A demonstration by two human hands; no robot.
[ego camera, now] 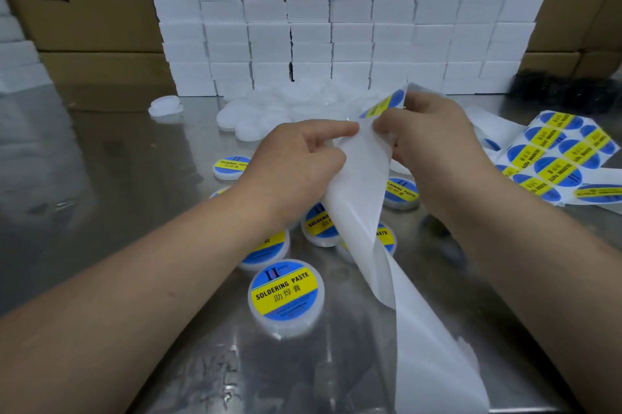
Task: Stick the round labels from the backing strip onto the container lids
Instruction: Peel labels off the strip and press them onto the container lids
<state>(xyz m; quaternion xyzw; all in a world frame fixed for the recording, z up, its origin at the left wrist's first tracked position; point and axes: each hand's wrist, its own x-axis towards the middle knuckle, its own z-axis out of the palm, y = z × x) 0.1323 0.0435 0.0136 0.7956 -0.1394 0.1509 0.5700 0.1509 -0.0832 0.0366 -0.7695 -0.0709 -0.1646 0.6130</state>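
Head — left hand [296, 164] and right hand [434, 140] pinch white backing strip [356, 204] — blue-yellow label [383, 107] atop.

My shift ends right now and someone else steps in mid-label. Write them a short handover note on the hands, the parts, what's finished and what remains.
Left hand: pinches the backing strip.
Right hand: pinches the strip's upper end, beside one label on it.
Done: several labelled containers sit on the metal table below the hands.
Left: a pile of plain white lids lies beyond the hands; more label sheets lie at the right.
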